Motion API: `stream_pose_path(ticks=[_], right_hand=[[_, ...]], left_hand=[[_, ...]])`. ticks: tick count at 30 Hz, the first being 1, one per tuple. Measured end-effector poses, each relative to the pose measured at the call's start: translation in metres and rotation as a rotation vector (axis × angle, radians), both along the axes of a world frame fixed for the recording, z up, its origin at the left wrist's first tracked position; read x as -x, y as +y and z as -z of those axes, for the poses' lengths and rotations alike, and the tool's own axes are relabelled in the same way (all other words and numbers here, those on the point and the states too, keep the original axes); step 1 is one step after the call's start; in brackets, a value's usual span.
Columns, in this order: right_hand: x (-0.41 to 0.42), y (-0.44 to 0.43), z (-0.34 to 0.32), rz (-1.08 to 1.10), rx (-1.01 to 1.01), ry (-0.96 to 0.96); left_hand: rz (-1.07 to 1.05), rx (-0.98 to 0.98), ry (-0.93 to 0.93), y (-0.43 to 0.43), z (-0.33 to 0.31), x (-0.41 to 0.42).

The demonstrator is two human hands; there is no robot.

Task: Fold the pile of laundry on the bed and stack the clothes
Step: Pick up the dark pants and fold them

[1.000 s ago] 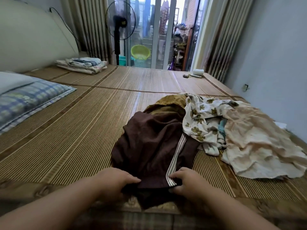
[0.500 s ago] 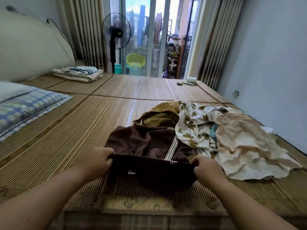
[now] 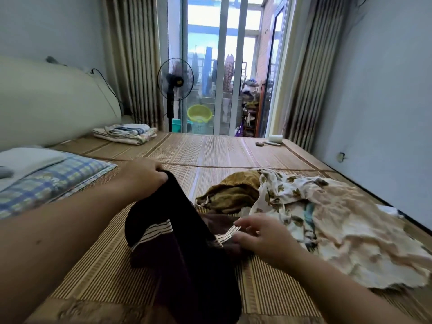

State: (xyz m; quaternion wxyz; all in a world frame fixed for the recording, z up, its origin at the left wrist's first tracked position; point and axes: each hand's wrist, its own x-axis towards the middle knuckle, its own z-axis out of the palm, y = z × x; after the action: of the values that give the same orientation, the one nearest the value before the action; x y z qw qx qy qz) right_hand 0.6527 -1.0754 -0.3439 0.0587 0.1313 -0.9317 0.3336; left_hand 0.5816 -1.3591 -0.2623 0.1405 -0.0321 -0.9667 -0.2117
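A dark brown garment with white side stripes (image 3: 177, 249) hangs in front of me over the bamboo mat (image 3: 210, 155). My left hand (image 3: 142, 175) grips its top edge and holds it raised. My right hand (image 3: 261, 237) pinches the striped part low by the mat, with its other fingers spread. To the right lies the unfolded pile: a mustard piece (image 3: 233, 192), a cream floral piece (image 3: 278, 192) and a pale peach piece (image 3: 355, 232).
A folded stack of cloth (image 3: 126, 134) sits at the far left of the bed. A plaid pillow (image 3: 46, 181) lies at the left, by the padded headboard (image 3: 46, 104). A fan (image 3: 175, 80) stands past the bed. Small items (image 3: 271, 141) rest at the far right corner.
My left hand has lifted one end of the brown garment up and to the left. My right hand has shifted its hold to the striped part. The view has tilted upward.
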Motion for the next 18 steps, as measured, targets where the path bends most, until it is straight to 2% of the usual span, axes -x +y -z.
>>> stream_pose_path(ticks=[3,6,9,11,15,18], right_hand=[[-0.029,-0.053,0.043,-0.057,0.091,-0.112],[-0.041,-0.074,0.083,0.020,0.024,-0.185],[-0.030,-0.064,0.092,0.147,0.094,-0.188],[-0.015,-0.051,0.079,0.202,0.045,-0.189],[0.008,-0.019,0.026,0.231,0.096,-0.091],[0.026,0.004,-0.024,0.257,-0.010,0.007]], left_hand=[[-0.018,-0.055,-0.007,0.016,0.008,-0.002],[-0.021,-0.068,-0.003,0.026,0.011,-0.005],[0.048,-0.101,-0.010,0.033,0.007,-0.009],[0.116,-0.115,-0.028,0.034,0.004,-0.013],[0.218,-0.158,-0.097,0.010,0.003,-0.013],[0.192,-0.014,-0.183,-0.010,0.003,-0.012]])
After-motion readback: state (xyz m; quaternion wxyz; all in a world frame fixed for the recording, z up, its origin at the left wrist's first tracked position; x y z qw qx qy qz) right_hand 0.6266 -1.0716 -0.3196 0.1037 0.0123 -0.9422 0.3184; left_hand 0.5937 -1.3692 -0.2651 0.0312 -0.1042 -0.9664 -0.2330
